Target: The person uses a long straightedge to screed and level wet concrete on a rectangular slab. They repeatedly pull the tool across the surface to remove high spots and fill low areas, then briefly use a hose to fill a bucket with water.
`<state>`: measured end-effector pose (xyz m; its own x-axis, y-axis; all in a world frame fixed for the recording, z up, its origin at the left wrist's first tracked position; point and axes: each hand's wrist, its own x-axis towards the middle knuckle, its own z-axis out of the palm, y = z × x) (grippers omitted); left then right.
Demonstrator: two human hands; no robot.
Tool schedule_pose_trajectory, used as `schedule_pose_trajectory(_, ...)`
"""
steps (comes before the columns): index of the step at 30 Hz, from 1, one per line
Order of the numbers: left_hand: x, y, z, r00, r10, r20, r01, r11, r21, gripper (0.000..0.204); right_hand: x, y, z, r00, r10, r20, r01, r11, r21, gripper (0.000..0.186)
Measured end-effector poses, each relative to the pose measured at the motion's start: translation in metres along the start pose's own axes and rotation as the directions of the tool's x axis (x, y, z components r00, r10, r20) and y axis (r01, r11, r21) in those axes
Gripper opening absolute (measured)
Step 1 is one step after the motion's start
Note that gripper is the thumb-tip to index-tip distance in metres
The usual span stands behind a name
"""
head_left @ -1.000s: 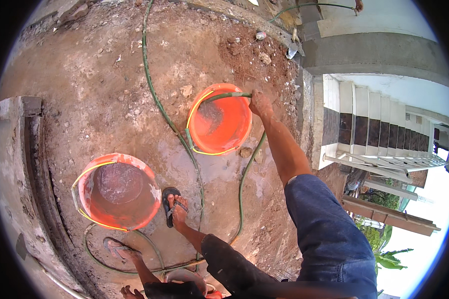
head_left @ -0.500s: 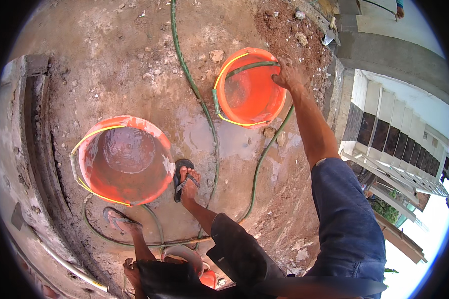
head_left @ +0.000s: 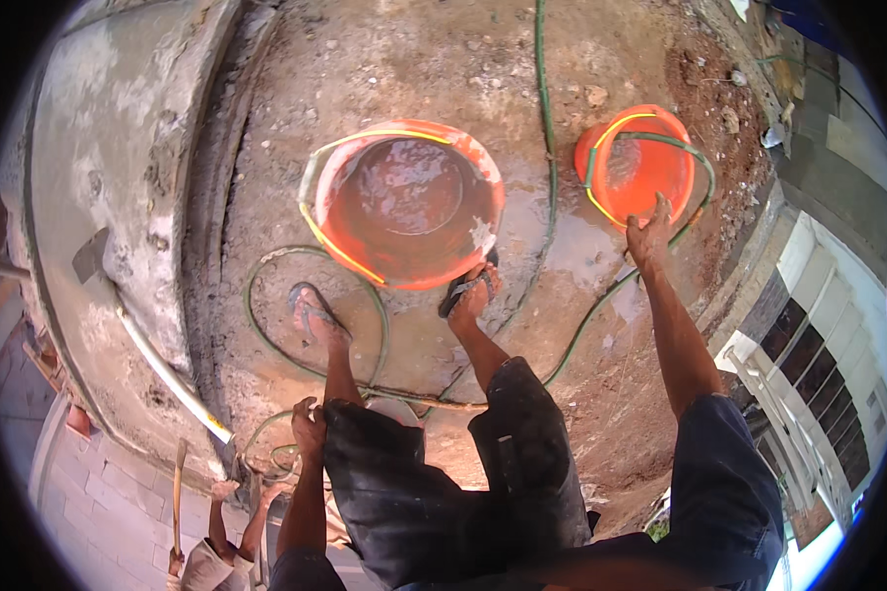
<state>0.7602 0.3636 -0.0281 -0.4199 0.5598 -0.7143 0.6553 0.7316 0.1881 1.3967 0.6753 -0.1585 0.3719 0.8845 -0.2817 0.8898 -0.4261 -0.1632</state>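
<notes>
My right hand (head_left: 647, 234) is open at the lower rim of the smaller orange bucket (head_left: 650, 177), fingers loosely extended; whether it touches the rim I cannot tell. A green hose (head_left: 700, 165) lies over that bucket and loops down behind my forearm. The larger orange bucket (head_left: 473, 231), holding murky water, stands to the left, just beyond my sandalled feet. My left hand (head_left: 309, 428) hangs beside my left thigh, fingers loosely curled and apart, with nothing visible in it.
A concrete ledge (head_left: 133, 197) with a white pipe (head_left: 168, 364) borders the left. Hose loops cross the wet dirt around my feet. At the lower left another person (head_left: 222, 566) is beside a wooden-handled tool (head_left: 179, 492). Stairs (head_left: 827, 389) rise at the right.
My right hand has let go of the hose at the smaller bucket and moved to its lower rim. The view has shifted, putting the larger bucket nearer the middle and showing more ledge.
</notes>
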Motion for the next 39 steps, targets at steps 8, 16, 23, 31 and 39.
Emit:
schedule_pose_trajectory(8,-0.039,-0.049,-0.013,0.958,-0.137,-0.252,0.108,0.986,-0.124,0.033,-0.219,-0.106,-0.001,0.838,-0.12,0.533,0.086,0.992,0.088,0.059)
schedule_pose_trajectory(16,0.022,-0.116,-0.101,0.542,-0.344,-0.767,0.252,0.937,-0.242,0.049,-0.281,-0.243,-0.014,0.561,0.049,0.826,-0.377,0.904,0.202,0.039)
schedule_pose_trajectory(23,0.091,-0.225,-0.155,0.859,-0.508,-0.07,0.297,0.604,-0.74,0.06,-0.349,-0.301,0.029,0.283,-0.219,0.934,-0.627,0.695,0.353,0.031)
schedule_pose_trajectory(31,0.068,-0.085,-0.223,0.963,-0.213,0.162,0.219,0.281,-0.934,0.072,-0.45,-0.533,-0.017,0.449,-0.331,0.83,-0.08,0.91,0.406,0.047)
schedule_pose_trajectory(39,0.088,0.016,-0.36,0.992,-0.072,0.101,0.058,-0.448,-0.892,0.053,-0.435,-0.773,-0.102,0.376,-0.898,0.229,0.725,0.439,0.531,0.044)
